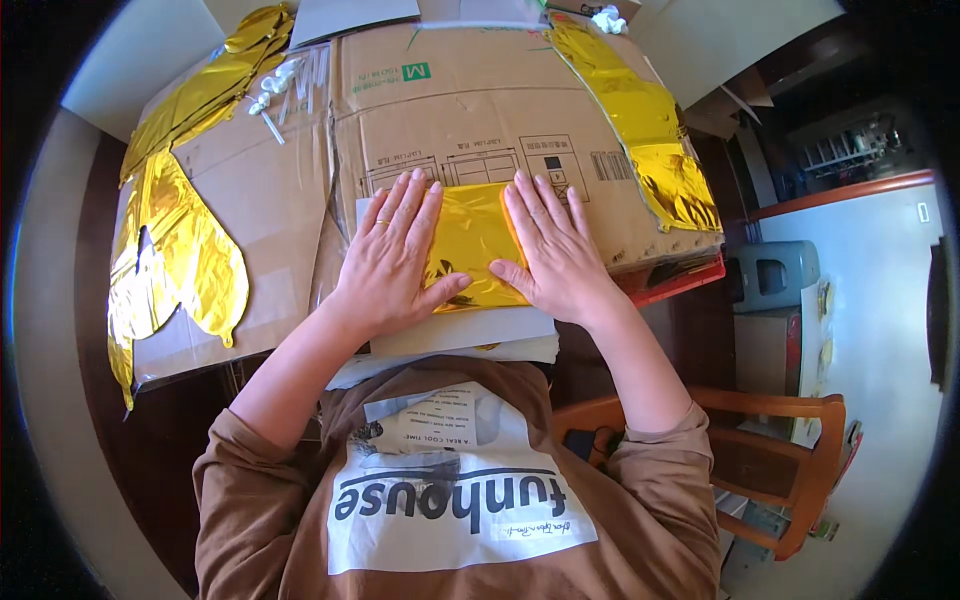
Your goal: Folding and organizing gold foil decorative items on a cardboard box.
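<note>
A rectangle of folded gold foil (475,235) lies on a white sheet of card or paper (465,328) at the near edge of the cardboard surface. My left hand (395,250) rests flat over its left side, fingers stretched out and thumb on the foil. On the right side, my right hand (555,245) lies palm down in the same way, its thumb pointing inward. Both hands are open and press the foil from above. What lies under the palms is hidden.
Flattened cardboard (455,100) covers the work surface. Flat gold foil balloons hang over its left edge (185,250) and lie along its right side (640,120). Clear straws (316,72) and white curled bits (275,85) sit at the far left. A wooden chair (825,440) stands at the right.
</note>
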`<state>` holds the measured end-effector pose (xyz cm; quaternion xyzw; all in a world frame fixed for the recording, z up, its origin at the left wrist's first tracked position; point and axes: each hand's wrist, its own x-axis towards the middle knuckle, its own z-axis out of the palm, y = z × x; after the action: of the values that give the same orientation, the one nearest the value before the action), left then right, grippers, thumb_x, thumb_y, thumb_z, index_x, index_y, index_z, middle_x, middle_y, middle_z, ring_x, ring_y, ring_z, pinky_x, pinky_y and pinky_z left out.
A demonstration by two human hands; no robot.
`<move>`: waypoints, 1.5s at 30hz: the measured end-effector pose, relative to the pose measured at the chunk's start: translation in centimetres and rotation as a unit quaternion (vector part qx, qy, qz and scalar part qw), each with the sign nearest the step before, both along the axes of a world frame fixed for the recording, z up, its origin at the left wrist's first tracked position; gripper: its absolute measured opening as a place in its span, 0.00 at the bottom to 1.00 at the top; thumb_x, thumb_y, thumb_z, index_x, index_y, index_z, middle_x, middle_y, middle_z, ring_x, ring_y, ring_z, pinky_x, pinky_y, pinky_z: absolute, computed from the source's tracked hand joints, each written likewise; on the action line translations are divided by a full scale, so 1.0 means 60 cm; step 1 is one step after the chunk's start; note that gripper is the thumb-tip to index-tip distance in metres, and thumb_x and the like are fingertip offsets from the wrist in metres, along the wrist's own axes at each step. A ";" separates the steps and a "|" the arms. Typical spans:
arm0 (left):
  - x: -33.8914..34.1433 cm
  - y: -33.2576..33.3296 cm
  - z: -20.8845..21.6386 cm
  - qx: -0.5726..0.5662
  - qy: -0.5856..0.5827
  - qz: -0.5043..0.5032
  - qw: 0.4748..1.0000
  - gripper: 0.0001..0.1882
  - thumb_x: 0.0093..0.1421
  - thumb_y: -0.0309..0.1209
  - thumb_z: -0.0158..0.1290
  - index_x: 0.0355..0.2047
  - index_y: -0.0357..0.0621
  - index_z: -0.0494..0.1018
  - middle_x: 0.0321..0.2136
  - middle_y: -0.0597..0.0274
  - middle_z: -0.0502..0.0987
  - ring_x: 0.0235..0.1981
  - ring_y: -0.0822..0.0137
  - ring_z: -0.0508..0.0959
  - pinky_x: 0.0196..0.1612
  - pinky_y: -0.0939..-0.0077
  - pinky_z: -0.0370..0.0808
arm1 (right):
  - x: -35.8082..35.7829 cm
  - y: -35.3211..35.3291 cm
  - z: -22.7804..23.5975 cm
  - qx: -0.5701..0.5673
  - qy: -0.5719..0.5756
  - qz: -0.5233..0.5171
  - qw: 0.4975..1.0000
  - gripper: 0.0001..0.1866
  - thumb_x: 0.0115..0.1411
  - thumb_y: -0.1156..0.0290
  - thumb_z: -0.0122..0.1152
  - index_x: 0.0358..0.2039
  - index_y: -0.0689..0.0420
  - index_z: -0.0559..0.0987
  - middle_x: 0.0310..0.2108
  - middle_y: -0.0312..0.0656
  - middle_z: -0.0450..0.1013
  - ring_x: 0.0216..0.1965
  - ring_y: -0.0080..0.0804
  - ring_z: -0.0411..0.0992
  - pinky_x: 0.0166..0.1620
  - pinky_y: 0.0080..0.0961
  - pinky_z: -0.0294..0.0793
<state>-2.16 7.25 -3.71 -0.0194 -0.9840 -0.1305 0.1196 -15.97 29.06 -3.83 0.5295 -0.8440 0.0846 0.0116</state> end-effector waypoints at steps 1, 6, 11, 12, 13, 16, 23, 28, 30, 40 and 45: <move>-0.001 0.000 0.001 0.010 0.000 -0.007 1.000 0.50 0.63 0.61 0.48 0.71 0.33 0.50 0.71 0.39 0.50 0.74 0.46 0.49 0.73 0.52 0.43 | 0.000 0.001 -0.001 -0.004 -0.002 0.000 1.000 0.45 0.68 0.41 0.47 0.73 0.60 0.49 0.75 0.52 0.44 0.75 0.48 0.42 0.73 0.53 0.34; 0.005 -0.014 0.004 0.073 0.000 -0.026 0.997 0.48 0.64 0.58 0.49 0.72 0.35 0.48 0.72 0.40 0.48 0.74 0.47 0.47 0.74 0.54 0.41 | -0.015 0.030 0.007 -0.170 -0.085 -0.015 0.982 0.36 0.69 0.50 0.53 0.67 0.63 0.62 0.69 0.55 0.57 0.68 0.51 0.57 0.68 0.47 0.54; 0.008 -0.035 0.014 0.229 0.020 -0.044 0.972 0.40 0.60 0.38 0.53 0.70 0.35 0.53 0.70 0.38 0.53 0.73 0.43 0.51 0.73 0.54 0.49 | 0.033 0.073 0.042 -0.288 -0.198 -0.154 0.924 0.15 0.66 0.65 0.62 0.47 0.62 0.79 0.47 0.49 0.76 0.43 0.36 0.76 0.42 0.27 0.77; 0.008 -0.037 0.016 0.260 0.020 -0.046 0.964 0.39 0.60 0.34 0.53 0.69 0.35 0.54 0.70 0.38 0.53 0.72 0.43 0.51 0.72 0.54 0.51 | 0.043 0.079 0.039 -0.295 -0.202 -0.177 0.917 0.12 0.65 0.67 0.63 0.43 0.62 0.80 0.42 0.46 0.77 0.38 0.31 0.77 0.38 0.25 0.77; 0.009 -0.035 0.020 0.276 0.041 -0.035 0.960 0.35 0.58 0.28 0.51 0.67 0.34 0.58 0.68 0.40 0.58 0.71 0.44 0.56 0.71 0.57 0.56 | 0.052 0.084 0.036 -0.302 -0.205 -0.199 0.910 0.10 0.64 0.68 0.64 0.38 0.62 0.81 0.36 0.44 0.78 0.33 0.27 0.77 0.33 0.23 0.76; 0.016 -0.047 0.025 0.275 0.029 -0.014 0.961 0.33 0.58 0.25 0.51 0.66 0.34 0.61 0.66 0.42 0.62 0.69 0.45 0.60 0.70 0.59 0.58 | 0.075 0.098 0.015 -0.286 -0.326 -0.310 0.846 0.09 0.64 0.69 0.65 0.35 0.63 0.81 0.27 0.39 0.77 0.28 0.20 0.74 0.32 0.22 0.74; 0.022 -0.092 0.042 0.271 0.022 0.033 0.962 0.24 0.60 0.24 0.50 0.58 0.38 0.71 0.55 0.46 0.75 0.55 0.50 0.76 0.55 0.65 0.73 | 0.116 0.082 -0.015 -0.301 -0.469 -0.328 0.763 0.14 0.65 0.63 0.66 0.32 0.63 0.78 0.22 0.29 0.73 0.23 0.12 0.67 0.28 0.14 0.68; -0.002 -0.121 0.057 0.345 -0.033 0.074 0.935 0.20 0.62 0.27 0.53 0.55 0.37 0.74 0.49 0.50 0.80 0.51 0.56 0.79 0.58 0.67 0.72 | 0.136 0.061 -0.019 -0.315 -0.532 -0.349 0.704 0.15 0.62 0.61 0.70 0.32 0.60 0.78 0.23 0.30 0.72 0.23 0.12 0.66 0.27 0.15 0.68; -0.020 -0.119 0.064 0.321 -0.027 0.064 0.944 0.20 0.63 0.29 0.54 0.54 0.36 0.75 0.48 0.50 0.80 0.50 0.58 0.80 0.56 0.68 0.74 | 0.142 0.055 -0.020 -0.328 -0.550 -0.348 0.685 0.14 0.61 0.62 0.70 0.33 0.60 0.77 0.24 0.30 0.73 0.23 0.12 0.67 0.26 0.15 0.69; -0.154 -0.015 0.072 0.238 -0.120 -0.097 0.959 0.22 0.57 0.41 0.61 0.46 0.36 0.78 0.39 0.47 0.82 0.41 0.48 0.82 0.48 0.61 0.78 | 0.146 0.066 -0.032 -0.370 -0.558 -0.324 0.668 0.10 0.62 0.67 0.68 0.35 0.60 0.78 0.27 0.31 0.75 0.26 0.13 0.69 0.30 0.15 0.69; -0.187 0.007 0.073 0.281 -0.189 -0.057 0.939 0.18 0.60 0.40 0.61 0.36 0.34 0.80 0.23 0.58 0.81 0.25 0.66 0.79 0.32 0.69 0.75 | 0.151 0.074 -0.043 -0.401 -0.546 -0.301 0.672 0.08 0.63 0.71 0.67 0.37 0.61 0.78 0.28 0.31 0.76 0.28 0.13 0.70 0.33 0.15 0.70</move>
<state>-13.36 7.66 0.70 -0.0161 -0.9092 -0.4093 -0.0751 -6.94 33.50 -6.43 0.0510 -0.6985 0.6806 -0.2151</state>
